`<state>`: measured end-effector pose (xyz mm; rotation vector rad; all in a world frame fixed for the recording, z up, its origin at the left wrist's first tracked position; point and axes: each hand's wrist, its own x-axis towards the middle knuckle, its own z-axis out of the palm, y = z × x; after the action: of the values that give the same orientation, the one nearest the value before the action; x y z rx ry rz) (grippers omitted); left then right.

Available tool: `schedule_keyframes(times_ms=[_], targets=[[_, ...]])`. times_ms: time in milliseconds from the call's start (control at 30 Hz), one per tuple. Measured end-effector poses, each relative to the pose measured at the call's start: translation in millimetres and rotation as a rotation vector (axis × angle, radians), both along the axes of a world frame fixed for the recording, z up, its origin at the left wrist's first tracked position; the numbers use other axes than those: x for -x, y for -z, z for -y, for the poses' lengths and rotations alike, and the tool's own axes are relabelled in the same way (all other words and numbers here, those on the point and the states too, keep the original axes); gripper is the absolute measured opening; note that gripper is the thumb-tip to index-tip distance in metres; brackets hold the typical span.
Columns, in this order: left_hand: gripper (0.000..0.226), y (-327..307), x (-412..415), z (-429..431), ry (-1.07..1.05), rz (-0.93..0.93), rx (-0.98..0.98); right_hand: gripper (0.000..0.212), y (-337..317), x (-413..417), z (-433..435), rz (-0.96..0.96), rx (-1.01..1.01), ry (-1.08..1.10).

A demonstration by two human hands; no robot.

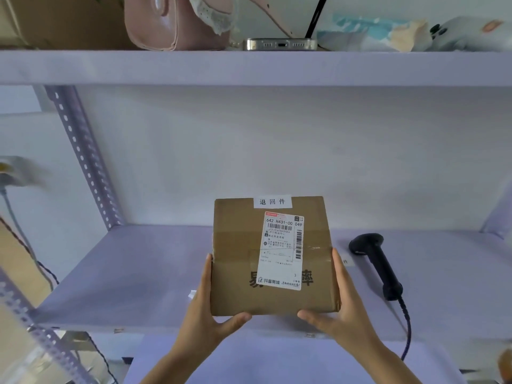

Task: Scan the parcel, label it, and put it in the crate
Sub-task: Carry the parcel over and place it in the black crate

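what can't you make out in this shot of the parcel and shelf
All in the head view:
- Crate: not in frame at all.
- Parcel underside and printed characters: hidden by the box itself and the shipping label.
- Fine print on that label: too small.
- Object at the left edge: blurred, cut off.
- Left hand and right hand fingers: partly behind the parcel.

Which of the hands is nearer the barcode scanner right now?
Right. The right hand grips the parcel's right side, with the barcode scanner lying on the shelf just beyond it. The left hand grips the opposite side, the parcel between it and the scanner.
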<state>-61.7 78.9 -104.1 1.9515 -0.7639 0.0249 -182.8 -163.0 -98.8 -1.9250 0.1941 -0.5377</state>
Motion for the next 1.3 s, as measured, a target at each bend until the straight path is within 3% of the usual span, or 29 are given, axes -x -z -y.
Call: schedule_keyframes(times_ms=[300,700,1067,1300], targets=[[0.121,1,6,7,0.140,0.029,0.002,0.121,5,41,-11,0.074,0.055,0.116],[0.120,7,66,101,0.553,0.000,0.002,0.120,10,181,0,0.054,0.125,0.584],[0.118,16,167,211,0.970,-0.058,-0.018,0.124,20,318,11,0.015,0.145,0.972],[0.123,18,264,294,1.047,-0.093,-0.090,0.121,21,418,53,0.001,0.120,1.098]])
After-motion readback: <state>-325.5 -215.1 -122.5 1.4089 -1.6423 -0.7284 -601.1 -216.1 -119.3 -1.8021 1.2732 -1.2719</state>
